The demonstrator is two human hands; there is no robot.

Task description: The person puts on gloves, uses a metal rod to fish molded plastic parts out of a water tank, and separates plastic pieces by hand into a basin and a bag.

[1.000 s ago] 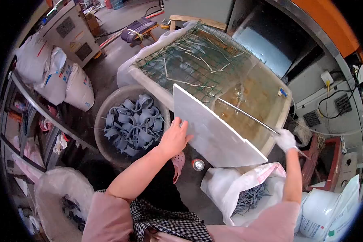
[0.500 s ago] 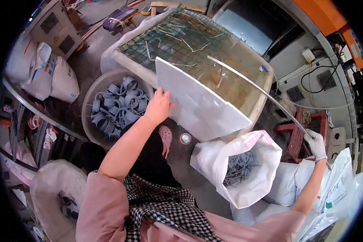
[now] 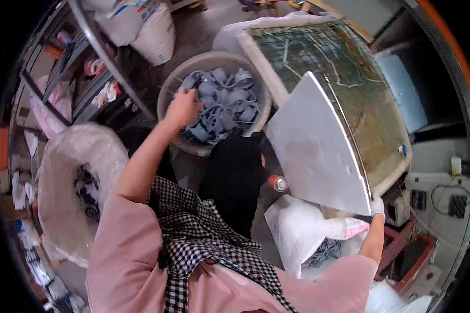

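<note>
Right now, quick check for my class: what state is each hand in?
Left hand: at the grey plastic parts; whether it grips one cannot be told.
Right hand: closed on the metal rod.

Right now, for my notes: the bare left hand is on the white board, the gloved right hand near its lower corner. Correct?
No: the head view shows the left hand at the grey parts in the round tub, not on the board.
</note>
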